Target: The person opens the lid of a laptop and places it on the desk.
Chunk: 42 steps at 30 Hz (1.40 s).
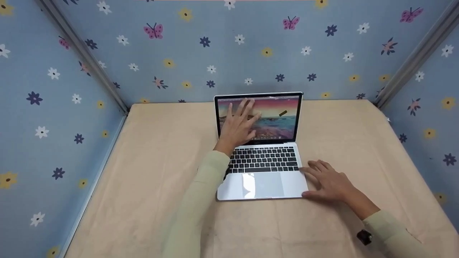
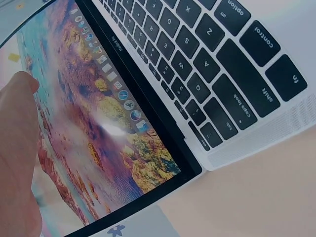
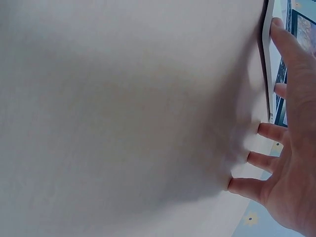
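An open silver laptop (image 1: 294,186) stands on the cloth-covered table, its lit screen (image 1: 276,125) showing a seaside picture. My left hand (image 1: 238,125) is spread in front of that screen, fingers pointing up; whether it touches the glass I cannot tell. In the left wrist view part of the left hand (image 2: 17,153) lies over the screen, with the black keyboard (image 2: 197,64) beside it. At the laptop's right front edge rests my right hand (image 1: 330,182), thumb and index finger touching the laptop. The right wrist view shows its other fingertips (image 3: 242,186) down on the cloth.
A beige cloth (image 1: 157,150) covers the table. Blue flowered panels (image 1: 229,46) rise behind and at both sides, joined by grey corner posts (image 1: 84,53). A small black object (image 1: 364,237) is at the right sleeve.
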{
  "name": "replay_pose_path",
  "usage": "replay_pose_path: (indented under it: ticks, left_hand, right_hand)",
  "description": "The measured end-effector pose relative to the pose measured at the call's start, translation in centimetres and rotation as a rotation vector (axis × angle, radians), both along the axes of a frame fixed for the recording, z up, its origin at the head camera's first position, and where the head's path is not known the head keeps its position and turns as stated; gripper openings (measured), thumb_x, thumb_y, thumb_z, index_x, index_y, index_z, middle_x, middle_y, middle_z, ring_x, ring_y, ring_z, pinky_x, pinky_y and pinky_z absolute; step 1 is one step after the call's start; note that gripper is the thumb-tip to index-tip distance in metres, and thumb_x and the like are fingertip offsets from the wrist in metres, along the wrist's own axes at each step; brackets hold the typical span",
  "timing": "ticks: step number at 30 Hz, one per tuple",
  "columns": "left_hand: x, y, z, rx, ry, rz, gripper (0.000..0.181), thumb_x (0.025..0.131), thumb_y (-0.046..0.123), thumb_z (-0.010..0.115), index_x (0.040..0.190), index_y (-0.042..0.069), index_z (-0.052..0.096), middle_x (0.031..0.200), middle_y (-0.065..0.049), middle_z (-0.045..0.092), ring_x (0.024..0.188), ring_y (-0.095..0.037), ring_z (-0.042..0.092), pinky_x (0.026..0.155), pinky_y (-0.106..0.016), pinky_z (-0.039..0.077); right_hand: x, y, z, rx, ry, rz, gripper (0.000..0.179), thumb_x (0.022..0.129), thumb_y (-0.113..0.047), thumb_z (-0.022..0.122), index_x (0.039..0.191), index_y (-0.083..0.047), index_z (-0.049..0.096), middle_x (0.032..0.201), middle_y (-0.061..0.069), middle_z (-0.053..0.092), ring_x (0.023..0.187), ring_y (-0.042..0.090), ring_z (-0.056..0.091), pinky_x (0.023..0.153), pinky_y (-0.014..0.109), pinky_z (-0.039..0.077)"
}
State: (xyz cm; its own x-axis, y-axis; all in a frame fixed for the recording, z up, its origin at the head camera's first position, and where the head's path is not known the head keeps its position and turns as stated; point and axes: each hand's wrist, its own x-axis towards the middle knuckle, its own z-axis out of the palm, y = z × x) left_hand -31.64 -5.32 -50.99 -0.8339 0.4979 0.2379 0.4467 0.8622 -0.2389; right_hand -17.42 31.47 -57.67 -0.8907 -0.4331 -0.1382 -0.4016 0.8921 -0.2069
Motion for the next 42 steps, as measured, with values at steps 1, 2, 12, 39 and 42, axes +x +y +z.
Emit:
replay_pose_path:
  ticks: [1,2,12,39,42]
  left_hand:
    - [0.0,0.0,0.0,0.009,-0.019,0.002,0.065,0.113,0.059,0.059,0.173,0.040,0.044,0.192,-0.006,0.016,0.179,-0.032,0.019,0.137,-0.069,0.035]
    - [-0.1,0.0,0.0,0.017,-0.044,0.007,0.065,0.113,0.059,0.058,0.173,0.040,0.044,0.193,-0.005,0.013,0.180,-0.031,0.016,0.137,-0.069,0.034]
    - [-0.3,0.2,-0.2,0.065,-0.175,0.036,0.067,0.114,0.060,0.054,0.176,0.039,0.039,0.194,-0.001,-0.003,0.182,-0.029,0.003,0.139,-0.071,0.028]
    - [0.1,0.5,-1.0,0.097,-0.167,0.047,0.068,0.114,0.060,0.054,0.176,0.036,0.040,0.194,-0.003,-0.002,0.182,-0.030,0.002,0.137,-0.076,0.026]
    - [0.4,0.4,-1.1,0.107,-0.148,0.036,0.067,0.114,0.059,0.055,0.175,0.035,0.042,0.194,-0.004,-0.001,0.182,-0.031,0.004,0.136,-0.076,0.027]
  right_hand:
    - [0.0,0.0,0.0,0.003,-0.001,-0.001,0.093,0.088,-0.081,0.078,0.162,-0.027,0.060,0.172,0.019,0.053,0.160,0.051,0.047,0.079,0.074,0.062]
    - [0.0,0.0,0.1,0.006,-0.004,-0.002,0.093,0.088,-0.081,0.077,0.162,-0.027,0.060,0.172,0.019,0.053,0.160,0.051,0.046,0.080,0.074,0.062]
    - [0.0,0.0,-0.1,0.011,-0.013,-0.007,0.095,0.089,-0.084,0.074,0.163,-0.026,0.059,0.173,0.020,0.051,0.160,0.053,0.045,0.083,0.077,0.061]
    - [0.1,0.1,-0.1,-0.008,-0.001,0.004,0.093,0.088,-0.082,0.076,0.162,-0.027,0.060,0.172,0.019,0.053,0.159,0.051,0.048,0.079,0.075,0.061]
    - [0.1,0.0,-0.1,-0.008,0.001,0.002,0.093,0.088,-0.082,0.077,0.162,-0.027,0.060,0.171,0.019,0.053,0.158,0.050,0.048,0.079,0.075,0.061]
